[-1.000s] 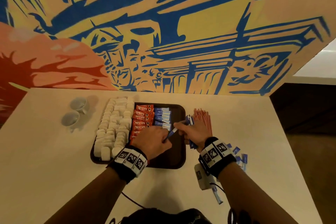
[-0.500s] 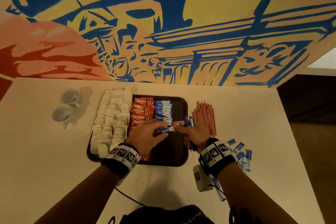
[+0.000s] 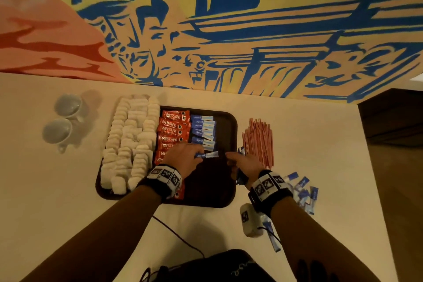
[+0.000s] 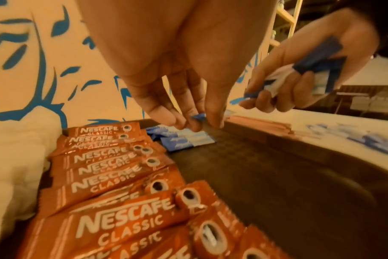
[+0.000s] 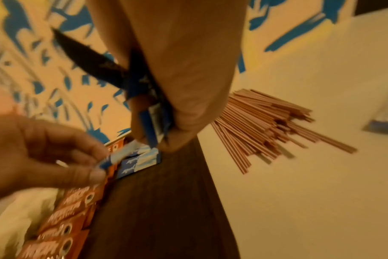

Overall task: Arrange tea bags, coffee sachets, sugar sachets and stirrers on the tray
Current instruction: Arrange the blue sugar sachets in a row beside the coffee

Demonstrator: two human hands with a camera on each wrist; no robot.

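Tray [image 3: 225, 199]: dark brown, rectangular with rounded corners and a raised rim, set on the pale table [image 3: 45, 213] near its far edge, below a painted wall.

Contents, left to right: white tea bags [image 3: 128, 142], soft and pillowy, piled in columns that overhang the tray's left rim; red coffee sachets [image 3: 174, 129], glossy, printed "Nescafé Classic", overlapped in a column; blue-and-white sugar sachets [image 3: 203, 131], slim and flat, in a short column at the far end. The tray's right half and near right corner show bare floor.

Left hand [image 3: 185, 160]: over the tray's middle, thumb and fingers [image 4: 196, 121] pinching one sugar sachet [image 3: 207, 155] by its blue end, just nearer than the laid column.

Right hand [image 3: 245, 165]: at the tray's right rim, fingers [image 4: 299, 87] curled round a bundle of sugar sachets [image 4: 317, 64].

Off the tray: stirrers [image 3: 258, 142], thin pinkish sticks, in a loose heap right of the tray; scattered sugar sachets [image 3: 302, 190] toward the table's right edge; two grey cups [image 3: 61, 119] toward the far left corner.
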